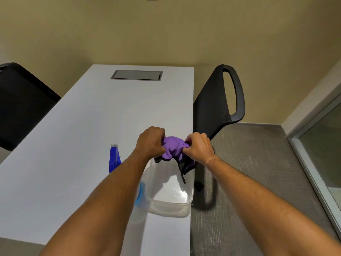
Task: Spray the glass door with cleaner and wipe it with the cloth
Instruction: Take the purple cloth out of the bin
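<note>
Forearms: two bare forearms are reaching forward from the bottom edge, nearest the camera, and meeting over the right part of the tabletop [77,126].
Cloth: a purple cloth [174,145] with a dark edge is hanging bunched between both hands, held up over the far end of a clear tub; its dark tail is dangling down into the tub.
Left hand: the left hand [150,143] is gripping the left side of the cloth, its fingers [162,133] curling tightly round the fabric.
Right hand: the right hand [198,145] is pinching the right side of the cloth, fingers closing on a fold of it.
Tub: the clear plastic tub [170,202] is sitting at the tabletop's right edge, just under the hands.
Spray bottle: a spray bottle [114,157] with a blue head is standing just left of the tub, its lower part hiding behind the left forearm.
Tabletop: white and long, running away toward the wall, with a grey hatch [136,75] lying flush near its far end.
Chairs: a black chair [219,106] is standing by the tabletop's right side; another dark chair [22,104] is showing at the left.
Glass door: a framed glass door [324,150] is showing at the right edge, well apart from the hands.
</note>
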